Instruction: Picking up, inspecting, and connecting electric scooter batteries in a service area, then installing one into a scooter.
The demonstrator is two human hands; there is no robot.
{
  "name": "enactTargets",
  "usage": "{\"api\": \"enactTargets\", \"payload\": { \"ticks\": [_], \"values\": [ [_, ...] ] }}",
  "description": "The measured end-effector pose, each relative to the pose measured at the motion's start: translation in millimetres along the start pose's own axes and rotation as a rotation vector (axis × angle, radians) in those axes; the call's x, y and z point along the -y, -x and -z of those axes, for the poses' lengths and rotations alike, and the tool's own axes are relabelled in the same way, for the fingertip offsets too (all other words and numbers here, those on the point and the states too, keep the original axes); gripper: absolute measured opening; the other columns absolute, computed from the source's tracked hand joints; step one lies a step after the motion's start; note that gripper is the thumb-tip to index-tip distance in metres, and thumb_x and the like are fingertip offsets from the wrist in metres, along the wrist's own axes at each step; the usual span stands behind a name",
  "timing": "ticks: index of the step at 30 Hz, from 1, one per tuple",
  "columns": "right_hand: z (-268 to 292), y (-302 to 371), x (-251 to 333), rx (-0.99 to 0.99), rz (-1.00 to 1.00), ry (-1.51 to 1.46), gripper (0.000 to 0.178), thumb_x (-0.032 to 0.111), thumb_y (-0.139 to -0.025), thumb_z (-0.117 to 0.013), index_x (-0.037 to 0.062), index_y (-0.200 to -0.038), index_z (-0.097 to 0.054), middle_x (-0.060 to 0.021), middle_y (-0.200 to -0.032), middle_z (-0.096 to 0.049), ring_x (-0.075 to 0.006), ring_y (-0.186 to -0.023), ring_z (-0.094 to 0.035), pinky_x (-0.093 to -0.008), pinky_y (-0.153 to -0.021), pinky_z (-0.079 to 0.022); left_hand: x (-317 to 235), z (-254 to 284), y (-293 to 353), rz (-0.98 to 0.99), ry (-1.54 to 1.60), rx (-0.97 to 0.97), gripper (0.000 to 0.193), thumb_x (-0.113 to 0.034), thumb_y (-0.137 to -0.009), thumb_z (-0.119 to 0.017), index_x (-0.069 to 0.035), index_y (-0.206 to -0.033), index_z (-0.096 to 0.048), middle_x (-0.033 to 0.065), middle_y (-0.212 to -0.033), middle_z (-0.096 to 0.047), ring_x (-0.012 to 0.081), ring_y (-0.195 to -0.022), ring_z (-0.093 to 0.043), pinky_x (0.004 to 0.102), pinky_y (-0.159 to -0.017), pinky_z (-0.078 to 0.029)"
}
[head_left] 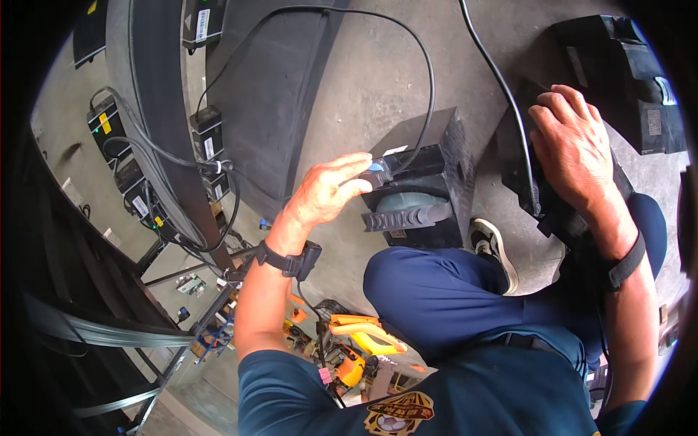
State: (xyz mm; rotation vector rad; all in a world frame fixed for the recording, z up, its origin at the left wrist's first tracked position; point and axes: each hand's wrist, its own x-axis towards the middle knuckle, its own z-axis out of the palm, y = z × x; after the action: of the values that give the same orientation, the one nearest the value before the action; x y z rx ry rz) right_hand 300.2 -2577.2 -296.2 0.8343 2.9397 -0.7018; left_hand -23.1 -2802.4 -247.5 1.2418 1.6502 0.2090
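Black connector (376, 176) w/ a blue patch, and it's pinched in the L hand (327, 192): thumb on 1 side, fingers on the other, closed on it. It's right at the near-left top corner of a black box (458, 160); whether it's plugged in, can't tell. Cable (430, 80) runs from it, up in a big loop and off to the L, over a large dark panel (269, 94). Same box has a grey ridged handle (411, 218) on its near face, just below the connector, nobody on it.

Over to the R hand (571, 142): back of the hand up, fingers bent and together, resting on a 2nd black box (511, 156). Fingertips partly hidden, so can't tell if they grip. A 2nd cable (502, 80) drops from the top edge to that box, passing just L of the hand. 3rd black box (611, 80), top R, near but apart from the fingers.

Both wrists wear black bands. Btwn the 2 boxes, a shoe (491, 247) on grey concrete floor (363, 73). Far L, several small labelled units (131, 185) beside a cable bundle (163, 156); lower down, orange-yellow gear (367, 334) by the L elbow.
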Motion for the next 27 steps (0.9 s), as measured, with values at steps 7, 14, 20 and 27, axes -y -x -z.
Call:
{"api": "enactTargets", "payload": {
  "ticks": [7, 14, 20, 27],
  "values": [
    [-4, -1, 0, -0.002, -0.006, 0.009, 0.029, 0.010, -0.074, -0.068, 0.0069, -0.102, -0.060, -0.0080, -0.112, -0.058, -0.0281, -0.119, -0.049, -0.0403, -0.093, -0.042, -11, 13, -12, -0.111, -0.221, 0.094, 0.034, -0.013, -0.083, -0.069, 0.004, -0.113, -0.065, 0.0215, -0.115, -0.065, 0.0351, -0.107, -0.064, 0.0355, -0.092, -0.051],
    [-2, -2, 1, 0.041, -0.027, 0.006, 0.032, 0.008, -0.075, -0.069, 0.0069, -0.105, -0.060, -0.0090, -0.114, -0.058, -0.0283, -0.121, -0.048, -0.0406, -0.095, -0.042, -1, 3, -7, -0.071, -0.132, 0.044, 0.036, -0.013, -0.082, -0.070, 0.003, -0.113, -0.065, 0.0204, -0.117, -0.065, 0.0335, -0.107, -0.064, 0.0356, -0.092, -0.050],
    [-2, 0, -1, 0.020, -0.018, 0.021, 0.032, 0.009, -0.074, -0.070, 0.0071, -0.105, -0.060, -0.0091, -0.115, -0.058, -0.0287, -0.122, -0.048, -0.0405, -0.097, -0.042, 4, 4, -7, -0.059, -0.036, 0.033, 0.038, -0.012, -0.080, -0.072, 0.003, -0.115, -0.064, 0.0185, -0.120, -0.065, 0.0313, -0.110, -0.064, 0.0350, -0.094, -0.050],
    [0, -1, 0, -0.007, 0.016, -0.016, 0.021, 0.012, -0.076, -0.065, 0.0058, -0.096, -0.060, -0.0087, -0.107, -0.059, -0.0297, -0.116, -0.050, -0.0413, -0.092, -0.042, -21, -6, -4, -0.030, -0.147, -0.012, 0.048, -0.015, -0.077, -0.075, 0.001, -0.121, -0.062, 0.0184, -0.125, -0.062, 0.0323, -0.116, -0.060, 0.0368, -0.098, -0.047]
  ]
}}
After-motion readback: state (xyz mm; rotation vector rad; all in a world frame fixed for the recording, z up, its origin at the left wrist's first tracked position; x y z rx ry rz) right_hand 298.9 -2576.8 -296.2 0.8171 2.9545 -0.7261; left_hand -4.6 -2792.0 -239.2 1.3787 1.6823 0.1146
